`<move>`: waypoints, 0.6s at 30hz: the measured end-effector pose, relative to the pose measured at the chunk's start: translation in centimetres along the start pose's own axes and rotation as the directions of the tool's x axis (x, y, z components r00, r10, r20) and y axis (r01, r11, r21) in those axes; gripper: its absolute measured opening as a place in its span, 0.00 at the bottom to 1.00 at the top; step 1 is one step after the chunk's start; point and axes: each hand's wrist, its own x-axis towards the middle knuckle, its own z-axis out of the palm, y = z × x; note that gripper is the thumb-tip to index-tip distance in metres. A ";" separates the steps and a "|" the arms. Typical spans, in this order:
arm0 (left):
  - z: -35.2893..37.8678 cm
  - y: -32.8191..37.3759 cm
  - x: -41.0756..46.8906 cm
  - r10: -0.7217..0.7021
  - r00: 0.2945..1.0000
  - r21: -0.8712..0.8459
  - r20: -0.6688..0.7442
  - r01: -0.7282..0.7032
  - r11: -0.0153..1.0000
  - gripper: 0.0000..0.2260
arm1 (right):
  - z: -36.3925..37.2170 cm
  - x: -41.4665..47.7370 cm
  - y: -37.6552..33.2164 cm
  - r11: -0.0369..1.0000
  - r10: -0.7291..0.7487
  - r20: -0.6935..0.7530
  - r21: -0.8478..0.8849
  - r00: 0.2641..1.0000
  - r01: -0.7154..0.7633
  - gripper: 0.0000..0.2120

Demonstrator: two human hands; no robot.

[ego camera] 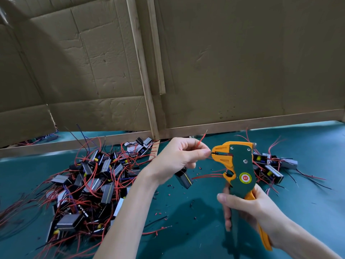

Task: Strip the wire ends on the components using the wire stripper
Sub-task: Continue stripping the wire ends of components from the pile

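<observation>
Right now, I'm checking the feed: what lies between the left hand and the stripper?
Only a short bit of dark wire, pinched by the left hand and reaching into the stripper at its orange nose. The head view shows it.

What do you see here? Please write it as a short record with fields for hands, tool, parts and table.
left hand: pinches a wire at the stripper mouth
right hand: grips the stripper handles
component: hangs under left hand
left pile: many components, red and black wires
right pile: smaller, behind stripper
mat: green, with scraps
</observation>
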 end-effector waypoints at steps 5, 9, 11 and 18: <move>-0.2 -1.3 0.4 -0.097 0.995 0.088 -0.008 0.097 0.991 0.05 | 0.2 0.2 0.5 0.999 0.036 -0.062 -0.003 0.997 -0.036 0.17; -0.3 -2.0 0.7 -0.076 0.988 0.278 -0.132 0.111 0.954 0.07 | -0.7 0.9 -0.1 0.965 0.080 0.120 0.239 0.990 -0.107 0.09; -0.3 -2.0 1.1 -0.010 0.974 0.423 -0.226 0.107 0.900 0.08 | -1.1 1.1 0.1 0.956 0.098 0.149 0.261 0.984 -0.135 0.14; 0.3 -1.3 1.9 0.224 0.863 0.454 -0.453 0.007 0.891 0.05 | -1.6 1.3 0.1 0.949 0.151 0.157 0.253 0.976 -0.187 0.20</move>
